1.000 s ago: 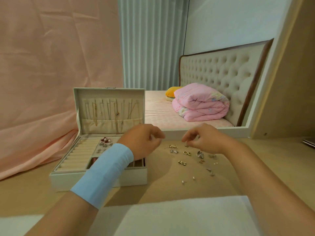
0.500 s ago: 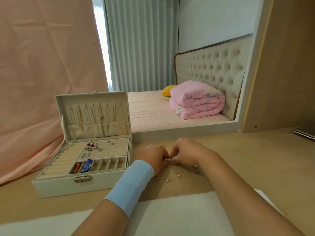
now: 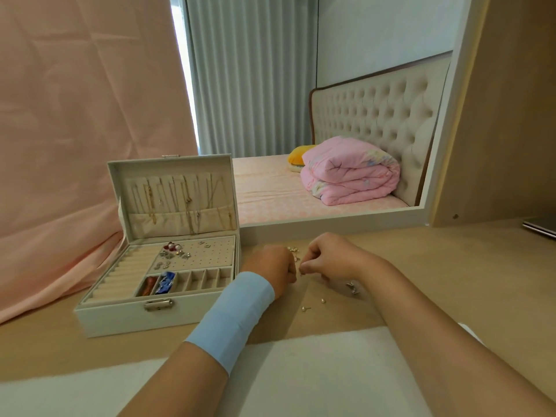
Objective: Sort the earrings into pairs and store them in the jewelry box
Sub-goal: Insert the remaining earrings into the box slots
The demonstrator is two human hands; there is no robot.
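A white jewelry box stands open at the left of the wooden table, its lid upright with necklaces hanging inside. Several earrings sit on its perforated panel. Loose earrings lie scattered on the table to the box's right. My left hand, with a blue band on the wrist, and my right hand meet fingertip to fingertip over the loose pile. My right hand pinches a small earring. The left fingers are curled; what they hold is hidden.
A white cloth covers the table's near edge under my forearms. A mirror frame stands just behind the pile. Pink drapery hangs behind the box. A dark flat object lies at the far right.
A second ago my hands were apart above the pile; they have come down and together over the earrings. The view has shifted, so the box now appears further left.
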